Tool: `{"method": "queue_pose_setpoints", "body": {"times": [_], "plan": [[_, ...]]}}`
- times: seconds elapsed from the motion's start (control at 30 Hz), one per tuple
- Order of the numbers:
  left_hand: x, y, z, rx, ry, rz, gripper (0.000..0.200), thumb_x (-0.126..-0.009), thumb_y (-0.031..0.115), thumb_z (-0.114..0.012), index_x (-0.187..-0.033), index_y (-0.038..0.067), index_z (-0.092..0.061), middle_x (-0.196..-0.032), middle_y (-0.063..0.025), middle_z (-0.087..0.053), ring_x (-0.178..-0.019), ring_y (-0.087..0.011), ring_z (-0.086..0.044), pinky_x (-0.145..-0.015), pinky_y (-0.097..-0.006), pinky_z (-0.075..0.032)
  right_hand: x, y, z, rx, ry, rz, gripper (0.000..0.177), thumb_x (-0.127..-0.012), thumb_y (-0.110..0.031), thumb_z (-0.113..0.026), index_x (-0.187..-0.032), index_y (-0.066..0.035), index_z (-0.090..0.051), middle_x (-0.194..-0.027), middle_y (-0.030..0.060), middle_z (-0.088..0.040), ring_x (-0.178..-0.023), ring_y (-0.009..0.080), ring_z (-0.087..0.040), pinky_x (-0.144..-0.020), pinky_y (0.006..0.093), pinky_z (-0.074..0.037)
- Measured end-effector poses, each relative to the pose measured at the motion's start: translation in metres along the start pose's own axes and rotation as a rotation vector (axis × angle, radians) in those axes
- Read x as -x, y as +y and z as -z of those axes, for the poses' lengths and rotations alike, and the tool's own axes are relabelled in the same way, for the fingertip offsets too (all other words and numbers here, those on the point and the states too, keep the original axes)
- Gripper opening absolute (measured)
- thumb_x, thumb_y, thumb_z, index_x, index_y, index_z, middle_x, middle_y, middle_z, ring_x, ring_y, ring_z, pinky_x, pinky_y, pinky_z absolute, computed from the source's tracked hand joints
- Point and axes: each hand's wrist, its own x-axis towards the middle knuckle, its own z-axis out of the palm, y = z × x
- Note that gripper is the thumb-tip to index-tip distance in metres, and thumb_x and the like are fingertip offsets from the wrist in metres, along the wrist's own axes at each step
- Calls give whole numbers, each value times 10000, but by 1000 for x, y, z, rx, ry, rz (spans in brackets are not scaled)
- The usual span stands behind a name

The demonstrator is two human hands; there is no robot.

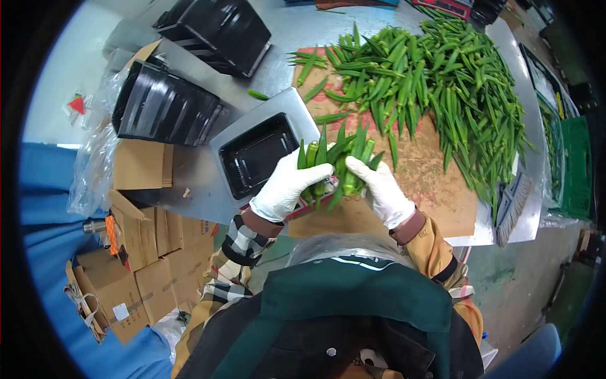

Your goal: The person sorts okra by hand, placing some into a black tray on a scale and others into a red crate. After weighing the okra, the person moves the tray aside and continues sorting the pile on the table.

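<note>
My left hand (287, 183), in a white glove, is closed around several green okra pods (312, 155). My right hand (384, 189), gloved too, grips more okra pods (360, 151) close beside the first bunch. Both bunches are held just above the table's front edge, with the pods roughly upright. Left of them a black plastic tray (259, 155) lies on the silver plate of a scale (297, 104); no pods show in it. The left hand overlaps the tray's right edge. Beyond my hands a large heap of okra (435, 82) covers a cardboard sheet (435, 196).
Stacks of black trays (167, 104) and more black trays (218, 31) stand at the back left. A brush (512, 208) lies at the table's right edge. Cardboard boxes (145, 259) sit below on the left; a green crate (576, 167) is at the right.
</note>
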Motion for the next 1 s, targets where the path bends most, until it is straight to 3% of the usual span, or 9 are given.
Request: {"method": "queue_pose_setpoints", "body": {"times": [0.13, 0.3, 0.37, 0.47, 0.53, 0.67, 0.87, 0.93, 1.0], "plan": [[7, 18, 44, -556, 203, -287, 350, -858, 78, -705, -1188, -11, -627, -1028, -41, -691, -922, -87, -614, -850, -265, -498, -29, 24, -49, -64, -62, -34, 285, -975, -167, -659, -1232, -56, -604, -1053, 39, -666, -927, 140, -647, -788, 312, -547], [29, 56, 85, -417, 525, -390, 393, -914, 134, -690, -1285, 30, -609, -1081, -52, -710, -905, -86, -637, -756, -222, -500, -65, 50, -97, -91, -161, -137, 302, -996, -236, -632, -1237, -89, -527, -1115, 47, -619, -983, 160, -644, -828, 372, -552], [35, 60, 101, -432, 558, -463, 411, -929, 151, -682, -1315, 37, -599, -1106, -47, -704, -925, -86, -638, -767, -224, -502, -71, 53, -110, -13, -4, -246, 423, -990, -283, -641, -1331, -81, -494, -1204, 51, -605, -1083, 160, -618, -872, 389, -551], [45, 57, 104, -415, 469, -413, 372, -914, 69, -671, -1279, 20, -615, -1176, -55, -683, -1021, -112, -626, -890, -263, -497, -56, 37, -121, 331, -61, -203, 569, -976, -288, -664, -1436, -55, -423, -1302, 71, -574, -1154, 156, -590, -918, 373, -548], [49, 48, 98, -458, 344, -382, 382, -921, 46, -656, -1299, 22, -608, -1254, -68, -656, -1154, -149, -600, -1031, -303, -449, -48, 23, -122, 304, -172, -169, 600, -976, -276, -665, -1455, -24, -406, -1332, 94, -562, -1191, 158, -575, -938, 362, -549], [43, 22, 72, -456, 226, -284, 447, -924, 53, -670, -1363, 80, -592, -1233, -70, -652, -1134, -153, -599, -1008, -295, -457, -50, 27, -103, 145, -170, -109, 434, -963, -255, -690, -1312, -33, -560, -1201, 57, -646, -1054, 136, -628, -863, 301, -545], [35, 9, 49, -1015, 264, -586, 526, -873, 96, -723, -1379, 115, -580, -1250, -120, -647, -1083, -277, -630, -956, -362, -502, -46, 34, -83, 72, -31, -18, 332, -953, -193, -688, -1219, -6, -621, -1051, 59, -689, -921, 129, -663, -798, 259, -561], [32, 1, 47, -1035, 174, -680, 590, -847, 106, -735, -1408, 146, -553, -1292, -119, -635, -1109, -288, -621, -946, -369, -510, -36, 26, -69, 62, 99, -20, 303, -963, -201, -663, -1192, -5, -631, -1057, 76, -693, -928, 147, -674, -810, 286, -570], [33, 7, 41, -874, 129, -551, 484, -899, 109, -713, -1368, 109, -593, -1271, -94, -664, -1088, -219, -644, -950, -335, -510, -29, 17, -44, -32, 162, -17, 283, -980, -225, -617, -1151, 1, -634, -1065, 122, -697, -974, 212, -693, -842, 366, -587]]}}
